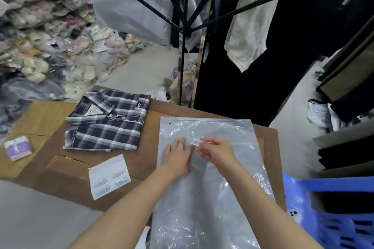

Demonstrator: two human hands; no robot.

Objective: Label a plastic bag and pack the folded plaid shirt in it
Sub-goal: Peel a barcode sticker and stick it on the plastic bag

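The flat left hand (178, 156) presses the glossy, crinkled plastic bag (206, 188) while the right hand (216, 151) pinches a small rectangular barcode label (196, 141).

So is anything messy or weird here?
On the work surface nothing stands out: the plaid shirt lies neatly folded and the plastic bag lies flat. Behind it, though, bagged goods slump in a loose heap across the floor.
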